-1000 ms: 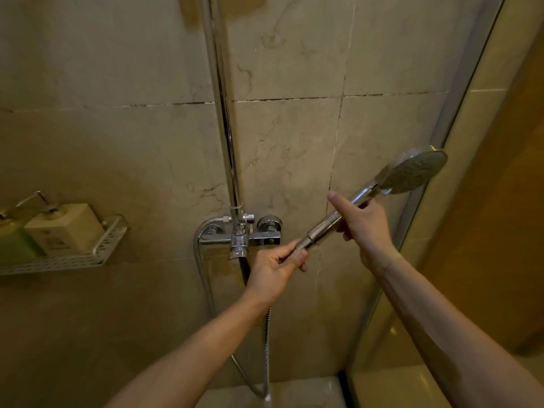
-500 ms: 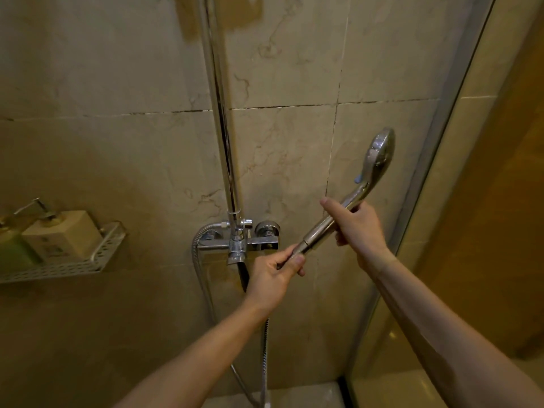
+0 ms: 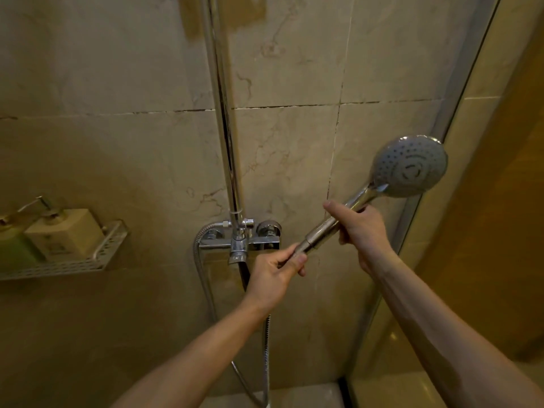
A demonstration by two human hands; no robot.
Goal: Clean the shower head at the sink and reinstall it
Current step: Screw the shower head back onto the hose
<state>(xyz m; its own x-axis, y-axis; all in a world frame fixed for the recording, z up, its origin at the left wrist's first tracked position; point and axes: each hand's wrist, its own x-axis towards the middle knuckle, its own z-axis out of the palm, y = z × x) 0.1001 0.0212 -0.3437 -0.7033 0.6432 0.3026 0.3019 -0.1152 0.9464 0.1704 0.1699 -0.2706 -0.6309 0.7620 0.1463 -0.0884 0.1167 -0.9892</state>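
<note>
Now, head view: one camera only.
Change: the shower head [image 3: 410, 166] has turned about its handle; half a second ago it showed edge-on, now the spray face looks at the camera.
Right hand [image 3: 360, 231]: clamped round the upper handle, just below the spray face.
Left hand [image 3: 272, 273]: pinches the hose nut at the handle's lower end; the hose [image 3: 266, 348] hangs beneath it.
Meaning: probably unscrewing the head from the hose, sink cleaning not begun.
</note>
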